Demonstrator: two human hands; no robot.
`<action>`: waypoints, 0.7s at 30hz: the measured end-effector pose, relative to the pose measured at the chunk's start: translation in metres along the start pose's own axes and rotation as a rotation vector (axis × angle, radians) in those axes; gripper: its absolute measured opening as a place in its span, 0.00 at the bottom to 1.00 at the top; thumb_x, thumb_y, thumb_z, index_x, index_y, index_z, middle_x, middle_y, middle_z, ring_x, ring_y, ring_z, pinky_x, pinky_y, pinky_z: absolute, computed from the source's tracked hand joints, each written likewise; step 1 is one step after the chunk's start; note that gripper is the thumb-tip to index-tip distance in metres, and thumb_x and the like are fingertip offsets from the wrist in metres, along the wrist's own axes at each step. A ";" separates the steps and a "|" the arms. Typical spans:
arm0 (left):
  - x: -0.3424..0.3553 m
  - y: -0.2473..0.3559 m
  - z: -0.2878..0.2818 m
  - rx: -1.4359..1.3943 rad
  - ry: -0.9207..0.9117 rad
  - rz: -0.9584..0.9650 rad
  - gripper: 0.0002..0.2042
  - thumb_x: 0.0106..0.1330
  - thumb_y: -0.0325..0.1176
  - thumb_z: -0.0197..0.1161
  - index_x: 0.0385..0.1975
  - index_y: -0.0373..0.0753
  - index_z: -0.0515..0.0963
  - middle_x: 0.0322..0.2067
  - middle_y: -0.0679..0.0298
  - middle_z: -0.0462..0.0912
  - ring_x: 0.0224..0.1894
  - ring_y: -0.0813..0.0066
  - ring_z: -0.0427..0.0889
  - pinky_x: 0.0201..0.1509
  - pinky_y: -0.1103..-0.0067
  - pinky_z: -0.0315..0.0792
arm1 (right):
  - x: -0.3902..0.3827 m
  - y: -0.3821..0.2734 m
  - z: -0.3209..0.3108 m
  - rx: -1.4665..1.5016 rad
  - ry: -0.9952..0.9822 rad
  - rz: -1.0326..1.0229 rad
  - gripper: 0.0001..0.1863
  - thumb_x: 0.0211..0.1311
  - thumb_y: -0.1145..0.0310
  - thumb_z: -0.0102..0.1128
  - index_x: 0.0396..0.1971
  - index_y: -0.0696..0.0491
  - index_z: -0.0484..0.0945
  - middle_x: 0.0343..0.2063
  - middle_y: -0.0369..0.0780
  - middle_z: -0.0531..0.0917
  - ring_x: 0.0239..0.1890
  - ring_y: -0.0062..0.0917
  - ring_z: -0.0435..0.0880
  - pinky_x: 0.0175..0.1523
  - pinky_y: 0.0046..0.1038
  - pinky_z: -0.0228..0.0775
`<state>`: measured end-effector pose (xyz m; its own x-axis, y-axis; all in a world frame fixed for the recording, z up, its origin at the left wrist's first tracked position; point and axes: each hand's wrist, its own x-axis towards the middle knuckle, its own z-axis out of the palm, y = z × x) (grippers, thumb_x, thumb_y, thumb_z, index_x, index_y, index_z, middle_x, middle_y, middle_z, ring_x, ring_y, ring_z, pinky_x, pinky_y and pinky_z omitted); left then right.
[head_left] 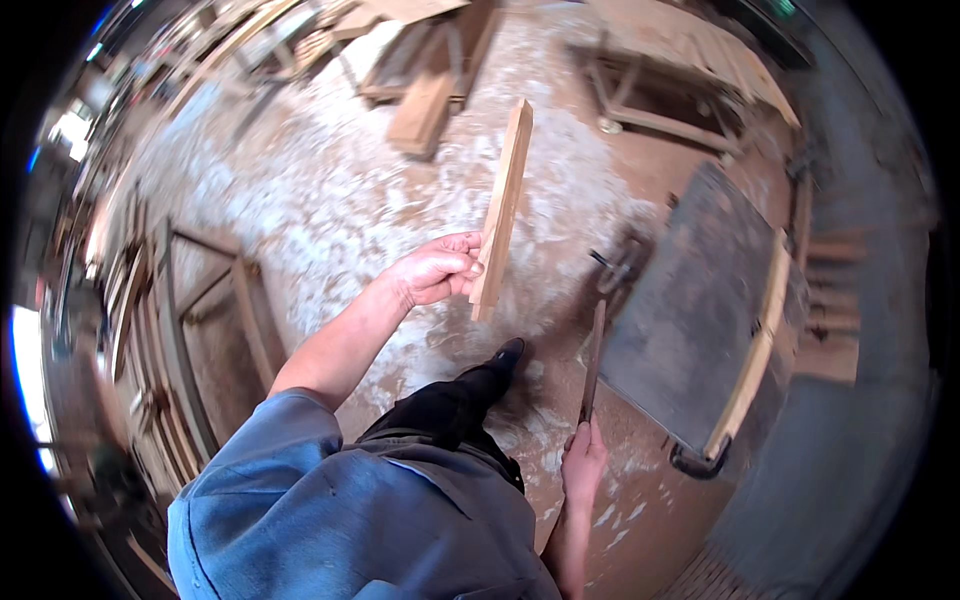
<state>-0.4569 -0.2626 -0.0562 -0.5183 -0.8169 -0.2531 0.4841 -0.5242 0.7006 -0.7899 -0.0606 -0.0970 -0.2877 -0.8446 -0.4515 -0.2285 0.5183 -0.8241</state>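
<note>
My left hand (433, 273) is closed around the lower part of a pale wooden piece (510, 170), held out at a slant over the floor. Lower right, my right hand (585, 462) grips a long, narrow, dark strip (597, 355), perhaps a tool, pointing forward. Beside it stands a dark flat-topped table (665, 330) with a wooden batten (750, 380) along its right side and a black clamp-like fitting (690, 462) at its near corner.
Wooden frames and stacked boards (200, 330) line the left. Ahead are a low stand with planks (425, 115) and a wheeled cart with boards (680, 60). Pale shavings cover much of the floor (330, 180). A metal object (620, 270) protrudes beside the dark table.
</note>
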 end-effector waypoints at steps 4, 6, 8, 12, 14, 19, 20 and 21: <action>-0.111 0.013 -0.036 -0.120 0.139 0.174 0.29 0.56 0.24 0.62 0.61 0.32 0.65 0.50 0.54 0.78 0.52 0.60 0.80 0.60 0.68 0.73 | -0.018 0.023 0.040 -0.081 -0.176 0.026 0.22 0.72 0.65 0.45 0.63 0.55 0.70 0.16 0.31 0.68 0.19 0.13 0.67 0.25 0.20 0.61; -0.168 0.016 -0.060 -0.182 0.186 0.249 0.29 0.56 0.24 0.62 0.60 0.32 0.65 0.51 0.53 0.78 0.52 0.60 0.80 0.61 0.67 0.72 | -0.023 0.031 0.053 -0.130 -0.239 0.051 0.22 0.72 0.63 0.45 0.62 0.55 0.70 0.16 0.30 0.68 0.18 0.13 0.66 0.23 0.19 0.59; -0.216 0.015 -0.085 -0.222 0.282 0.335 0.27 0.57 0.26 0.62 0.59 0.31 0.66 0.50 0.52 0.79 0.51 0.60 0.81 0.59 0.67 0.75 | -0.028 0.035 0.068 -0.159 -0.306 0.114 0.23 0.72 0.61 0.45 0.62 0.54 0.71 0.15 0.30 0.67 0.16 0.13 0.65 0.21 0.20 0.58; -0.316 0.018 -0.137 -0.289 0.500 0.491 0.22 0.60 0.27 0.61 0.54 0.29 0.69 0.48 0.53 0.80 0.49 0.60 0.83 0.53 0.67 0.79 | -0.047 0.032 0.118 -0.267 -0.375 0.106 0.22 0.71 0.57 0.47 0.57 0.53 0.74 0.12 0.30 0.65 0.10 0.14 0.62 0.14 0.22 0.53; -0.365 0.024 -0.152 -0.326 0.690 0.560 0.18 0.62 0.27 0.58 0.51 0.29 0.71 0.45 0.54 0.81 0.46 0.63 0.84 0.48 0.67 0.82 | -0.065 0.008 0.151 -0.292 -0.433 0.146 0.22 0.71 0.56 0.45 0.57 0.52 0.74 0.11 0.30 0.64 0.08 0.15 0.62 0.12 0.23 0.52; -0.487 0.054 -0.199 -0.314 1.184 0.701 0.11 0.62 0.25 0.55 0.44 0.32 0.74 0.37 0.61 0.81 0.38 0.71 0.84 0.38 0.73 0.84 | -0.090 -0.028 0.243 -0.479 -0.535 0.132 0.21 0.71 0.55 0.43 0.57 0.49 0.73 0.09 0.31 0.64 0.06 0.17 0.62 0.09 0.24 0.50; -0.511 0.064 -0.214 -0.296 1.266 0.722 0.10 0.61 0.25 0.55 0.43 0.33 0.74 0.36 0.62 0.80 0.36 0.72 0.84 0.38 0.73 0.85 | -0.099 -0.035 0.263 -0.499 -0.541 0.126 0.21 0.71 0.55 0.43 0.57 0.49 0.73 0.09 0.31 0.64 0.06 0.17 0.62 0.09 0.24 0.50; -0.535 0.074 -0.234 -0.309 1.317 0.777 0.11 0.60 0.24 0.55 0.42 0.33 0.74 0.35 0.62 0.80 0.33 0.74 0.83 0.37 0.74 0.84 | -0.108 -0.042 0.282 -0.517 -0.545 0.121 0.22 0.71 0.56 0.43 0.58 0.49 0.73 0.09 0.31 0.64 0.06 0.17 0.62 0.09 0.24 0.51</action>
<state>0.0217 0.0794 -0.0252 0.7989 -0.4418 -0.4082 0.5373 0.2190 0.8145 -0.4868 -0.0287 -0.1103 0.1309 -0.6553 -0.7440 -0.6700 0.4946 -0.5536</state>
